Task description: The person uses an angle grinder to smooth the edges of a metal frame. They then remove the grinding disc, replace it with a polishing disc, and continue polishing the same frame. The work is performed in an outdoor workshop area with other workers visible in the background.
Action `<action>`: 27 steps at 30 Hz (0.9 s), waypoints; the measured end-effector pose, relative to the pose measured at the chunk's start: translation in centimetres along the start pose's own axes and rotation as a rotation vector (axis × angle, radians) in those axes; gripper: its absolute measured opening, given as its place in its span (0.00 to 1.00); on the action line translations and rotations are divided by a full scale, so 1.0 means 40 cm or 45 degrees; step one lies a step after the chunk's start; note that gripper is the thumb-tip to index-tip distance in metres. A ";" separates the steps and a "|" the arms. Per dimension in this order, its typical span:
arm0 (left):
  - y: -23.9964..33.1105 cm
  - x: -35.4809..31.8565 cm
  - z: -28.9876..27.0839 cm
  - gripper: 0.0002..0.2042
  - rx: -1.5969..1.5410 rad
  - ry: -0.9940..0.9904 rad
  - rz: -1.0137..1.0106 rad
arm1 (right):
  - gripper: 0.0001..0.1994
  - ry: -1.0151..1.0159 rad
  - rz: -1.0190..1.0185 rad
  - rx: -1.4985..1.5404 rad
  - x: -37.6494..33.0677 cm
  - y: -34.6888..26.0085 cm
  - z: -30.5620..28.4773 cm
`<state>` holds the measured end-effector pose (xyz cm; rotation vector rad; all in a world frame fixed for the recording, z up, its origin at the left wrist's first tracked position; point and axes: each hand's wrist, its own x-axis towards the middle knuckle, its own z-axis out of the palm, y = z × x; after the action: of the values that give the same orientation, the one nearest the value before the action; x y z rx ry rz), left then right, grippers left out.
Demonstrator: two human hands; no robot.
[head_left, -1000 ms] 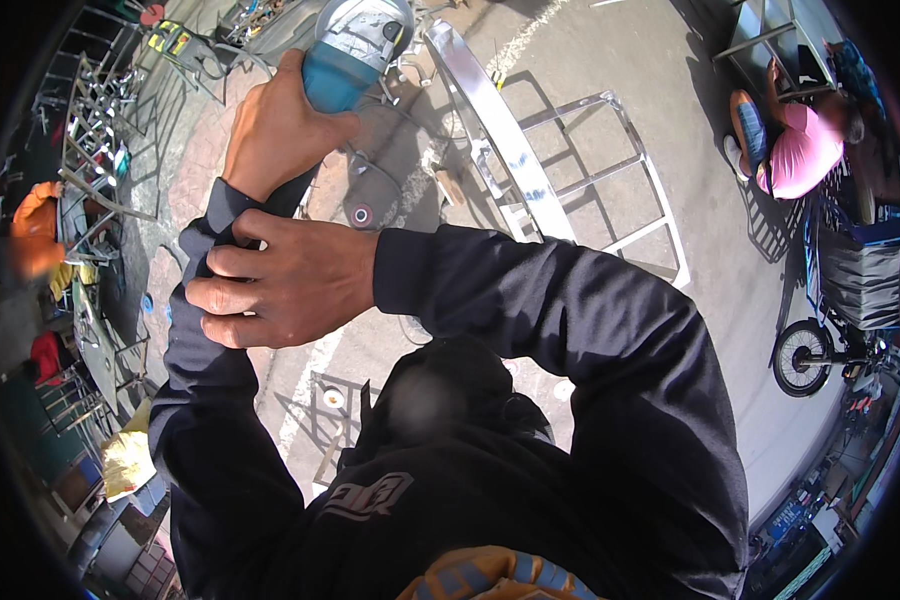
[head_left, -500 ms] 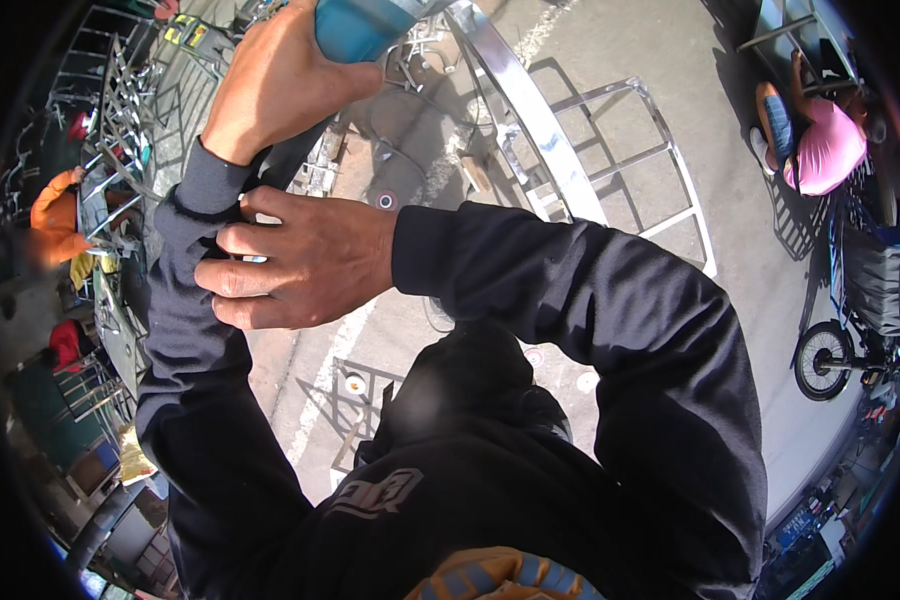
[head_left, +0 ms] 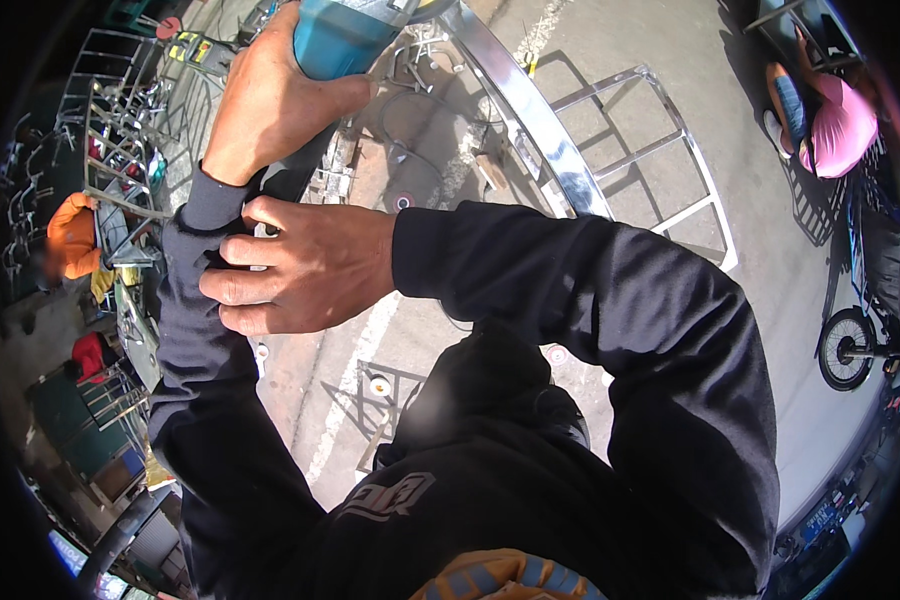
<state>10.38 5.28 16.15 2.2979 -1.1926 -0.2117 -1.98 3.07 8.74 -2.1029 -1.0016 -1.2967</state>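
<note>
A teal power tool that looks like an angle grinder [head_left: 342, 38] is at the top edge, its head partly out of view. My left hand [head_left: 270, 100] wraps round its teal body, thumb stretched along the near side. From there a dark rear part [head_left: 305, 165] runs back toward my right hand [head_left: 315, 265], which is closed with curled fingers at its end, close against my left cuff. What lies under those fingers is mostly hidden. A shiny metal bar [head_left: 530, 110] slants down from beside the tool's head and passes behind my right sleeve.
A welded metal frame [head_left: 710, 200] lies on the concrete at right. One person in pink [head_left: 840, 130] crouches at upper right, above a motorcycle wheel [head_left: 847, 348]. Another in orange [head_left: 73, 235] is at far left among metal racks [head_left: 120, 130]. A cable [head_left: 385, 110] lies on the ground.
The view has shifted slightly, so the surroundings sit a little further right at the sides. The teal tool and my left hand appear slightly lower and further left. Both hands keep their holds.
</note>
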 end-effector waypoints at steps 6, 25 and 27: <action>0.022 0.006 -0.005 0.32 0.185 0.039 0.013 | 0.08 0.038 0.017 -0.031 0.006 0.002 -0.002; 0.057 -0.002 -0.015 0.33 0.304 0.047 -0.014 | 0.07 0.155 0.004 -0.093 0.014 0.002 0.004; 0.062 -0.003 -0.015 0.32 0.328 0.075 -0.007 | 0.07 0.149 0.010 -0.087 0.014 0.001 0.003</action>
<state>8.77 4.45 17.93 2.5086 -1.2455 0.0100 -1.71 3.30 9.18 -2.0519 -0.9105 -1.4509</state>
